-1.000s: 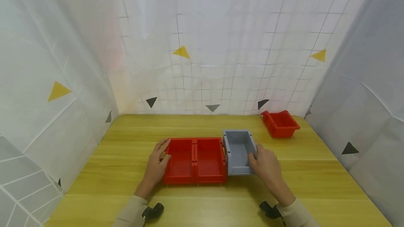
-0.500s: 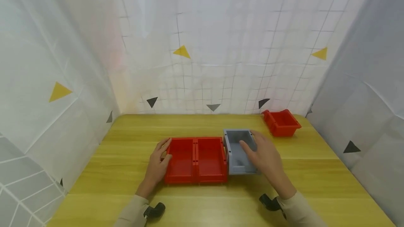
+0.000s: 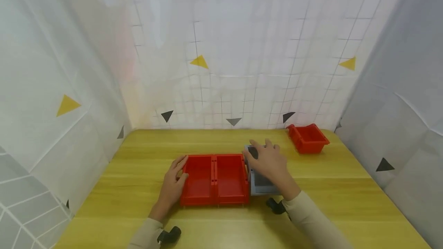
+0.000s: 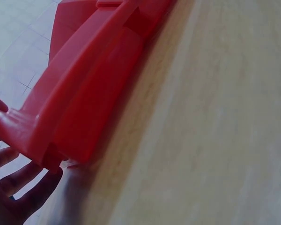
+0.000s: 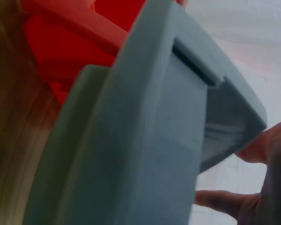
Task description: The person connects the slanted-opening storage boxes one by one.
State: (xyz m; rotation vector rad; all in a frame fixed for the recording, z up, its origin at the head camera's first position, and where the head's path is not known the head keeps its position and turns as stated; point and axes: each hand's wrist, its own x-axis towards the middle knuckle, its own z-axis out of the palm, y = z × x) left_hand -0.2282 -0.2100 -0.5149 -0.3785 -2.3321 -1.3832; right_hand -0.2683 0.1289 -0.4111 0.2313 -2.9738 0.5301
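Two red plastic bins stand side by side in the head view, the left red bin (image 3: 197, 200) and the middle red bin (image 3: 231, 200). My left hand (image 3: 171, 185) grips the left bin's outer side wall, thumb over the rim; in the left wrist view its fingers (image 4: 40, 192) curl around the end of that bin. Against the right side of the pair stands a grey bin (image 3: 264, 190). My right hand (image 3: 271, 162) hovers over it with fingers spread, the thumb near its left rim, covering much of its inside. In the right wrist view the fingers are beside the grey bin's (image 5: 145, 131) far end.
Another red bin (image 3: 311, 148) stands at the back right of the wooden table (image 3: 214, 229). White sheeting (image 3: 221, 41) with grid lines and triangle marks closes off the back and sides. Black camera mounts (image 3: 169, 235) stick out at both wrists.
My right hand has let go of the grey bin's right wall and moved left across its top. My left hand and the bins have stayed in place.
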